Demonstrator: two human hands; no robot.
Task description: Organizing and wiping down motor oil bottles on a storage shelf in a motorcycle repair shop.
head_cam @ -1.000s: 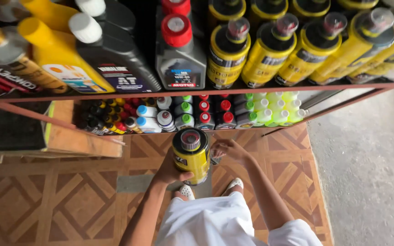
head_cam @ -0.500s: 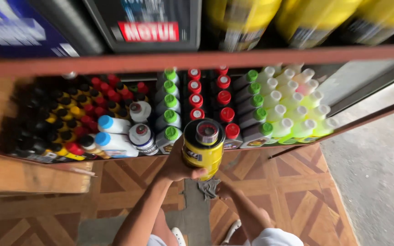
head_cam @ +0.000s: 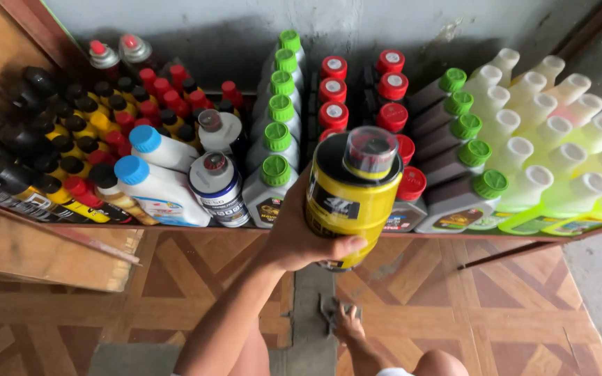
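While the left arm reaches up from below, the left hand grasps a yellow bottle with a clear cap, fingers wrapped under its base, thumb side along its left flank. The bottle is held upright in front of the shelf edge, near the grey bottles with green caps and the dark bottles with red caps. Compared with half a second ago, the right hand has left the bottle and the view has dropped closer to the low shelf. The right hand hangs low over the patterned floor, apparently at a grey rag; its grip is unclear. The label is partly covered by fingers.
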